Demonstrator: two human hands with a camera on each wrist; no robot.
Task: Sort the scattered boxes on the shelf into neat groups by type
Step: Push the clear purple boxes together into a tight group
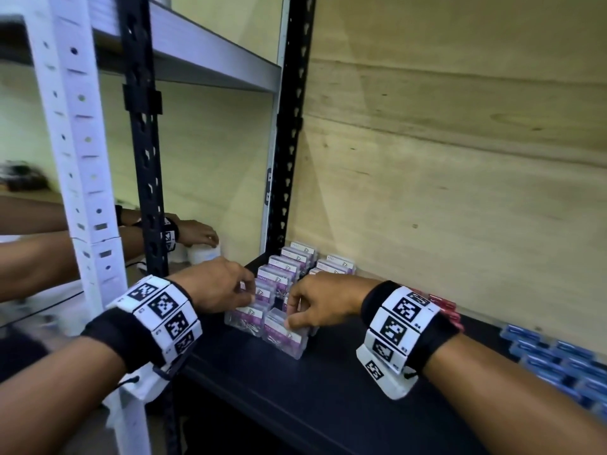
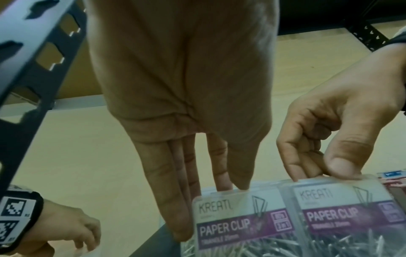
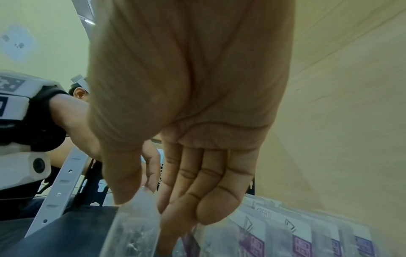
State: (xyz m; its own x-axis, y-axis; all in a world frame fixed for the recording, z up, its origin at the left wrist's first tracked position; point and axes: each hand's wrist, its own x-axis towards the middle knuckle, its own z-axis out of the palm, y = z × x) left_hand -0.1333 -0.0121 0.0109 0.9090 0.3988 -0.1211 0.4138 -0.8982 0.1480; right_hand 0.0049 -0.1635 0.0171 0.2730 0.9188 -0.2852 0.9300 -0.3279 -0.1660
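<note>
Clear paper clip boxes with purple labels (image 1: 297, 261) stand in two rows on the black shelf (image 1: 328, 389), at its back left. My left hand (image 1: 248, 295) pinches the top edge of the front left paper clip box (image 1: 248, 318) between thumb and straight fingers; the left wrist view shows that box (image 2: 241, 220) under my left hand (image 2: 230, 184). My right hand (image 1: 290, 315) grips the front right paper clip box (image 1: 285, 336), thumb in front and curled fingers behind. In the right wrist view my right hand (image 3: 142, 205) holds this clear box (image 3: 131, 231).
Red boxes (image 1: 443, 307) and a block of blue boxes (image 1: 558, 362) lie along the plywood back wall to the right. A black upright (image 1: 144, 159) and a white upright (image 1: 78, 159) stand left. Another person's hand (image 1: 197, 231) rests on white containers beyond them.
</note>
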